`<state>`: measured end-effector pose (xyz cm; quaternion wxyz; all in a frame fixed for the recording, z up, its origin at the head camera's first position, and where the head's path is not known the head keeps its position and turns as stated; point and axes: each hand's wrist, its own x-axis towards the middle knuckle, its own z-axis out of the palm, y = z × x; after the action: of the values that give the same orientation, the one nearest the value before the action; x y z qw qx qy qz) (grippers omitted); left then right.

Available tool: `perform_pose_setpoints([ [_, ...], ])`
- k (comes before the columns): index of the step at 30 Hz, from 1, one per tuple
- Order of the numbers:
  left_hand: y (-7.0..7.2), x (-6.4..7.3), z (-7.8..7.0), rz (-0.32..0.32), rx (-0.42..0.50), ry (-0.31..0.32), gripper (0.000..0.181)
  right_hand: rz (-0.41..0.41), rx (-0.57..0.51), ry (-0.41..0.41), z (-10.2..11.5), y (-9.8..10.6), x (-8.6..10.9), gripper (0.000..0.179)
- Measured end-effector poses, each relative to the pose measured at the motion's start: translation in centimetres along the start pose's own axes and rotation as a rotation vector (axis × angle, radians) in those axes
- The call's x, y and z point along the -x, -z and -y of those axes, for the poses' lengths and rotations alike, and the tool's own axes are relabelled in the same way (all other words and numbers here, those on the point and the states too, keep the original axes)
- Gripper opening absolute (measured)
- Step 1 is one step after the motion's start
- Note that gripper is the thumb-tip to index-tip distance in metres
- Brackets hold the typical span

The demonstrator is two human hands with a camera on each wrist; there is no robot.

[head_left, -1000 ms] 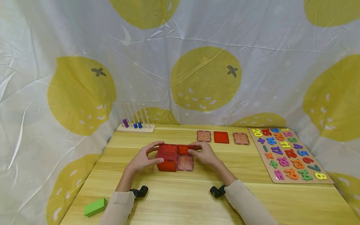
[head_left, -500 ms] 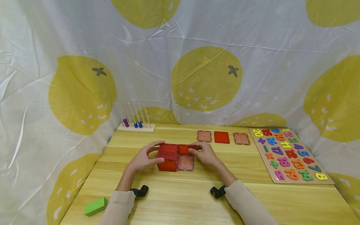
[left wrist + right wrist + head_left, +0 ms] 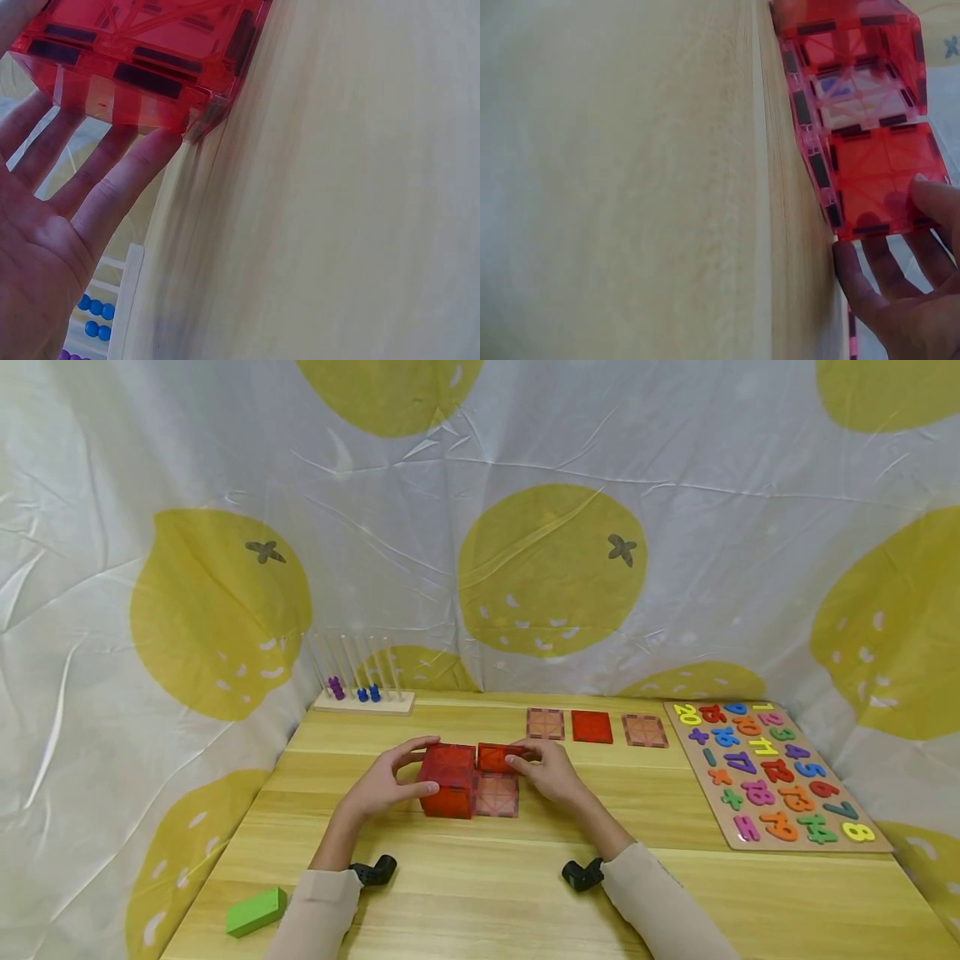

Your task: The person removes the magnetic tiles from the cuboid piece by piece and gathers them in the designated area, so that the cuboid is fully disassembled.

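Note:
A cube of see-through red magnetic tiles (image 3: 447, 777) stands mid-table. My left hand (image 3: 390, 779) holds it from the left, thumb on the near side and fingers behind; the left wrist view shows those fingers (image 3: 124, 169) against the cube's wall. To the cube's right a paler magnetic tile (image 3: 497, 796) lies flat on the table. At that flat tile's back edge stands an upright red magnetic tile (image 3: 495, 758). My right hand (image 3: 549, 770) pinches this upright tile, its thumb on the near face and its fingers behind, as the right wrist view shows.
Behind lie two pale tiles (image 3: 545, 724) and a red tile (image 3: 591, 727) in a row. A number puzzle board (image 3: 776, 777) is at right. A bead counting stand (image 3: 363, 702) is at back left, a green block (image 3: 256, 912) at front left.
The upright tile in my right hand has shifted very slightly to the right. My left hand keeps its hold on the cube.

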<state>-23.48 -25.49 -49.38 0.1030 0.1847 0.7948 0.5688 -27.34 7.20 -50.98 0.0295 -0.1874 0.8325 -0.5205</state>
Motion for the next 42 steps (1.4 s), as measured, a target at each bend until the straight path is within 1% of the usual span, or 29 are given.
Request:
perform_pose_setpoints([
  [8,-0.1,0.0,0.0,0.001,0.012,0.006,0.074,-0.039,-0.021,-0.012,-0.3,0.2,0.2,0.023],
  [12,-0.1,0.0,0.0,-0.002,0.021,0.014,0.073,-0.066,-0.041,-0.025,-0.5,0.8,0.4,0.026],
  [22,-0.1,0.1,0.0,-0.007,0.005,0.012,0.069,-0.086,-0.011,-0.064,-0.7,3.7,1.6,0.031],
  [28,0.0,0.1,0.1,-0.006,0.003,0.015,0.070,-0.104,-0.014,-0.094,-1.4,5.5,2.2,0.038],
  [33,0.3,0.3,0.2,-0.016,-0.004,0.018,0.071,-0.117,-0.006,-0.119,-2.2,6.4,2.5,0.045],
  [35,0.3,0.3,0.2,-0.020,-0.005,0.020,0.070,-0.121,-0.003,-0.118,-2.5,6.6,2.6,0.044],
  [39,0.5,0.4,0.2,-0.020,-0.007,0.020,0.072,-0.124,-0.003,-0.111,-2.8,6.9,2.5,0.032],
  [42,0.6,0.4,0.2,-0.028,-0.011,0.019,0.072,-0.124,0.002,-0.122,-3.1,6.9,2.3,0.030],
])
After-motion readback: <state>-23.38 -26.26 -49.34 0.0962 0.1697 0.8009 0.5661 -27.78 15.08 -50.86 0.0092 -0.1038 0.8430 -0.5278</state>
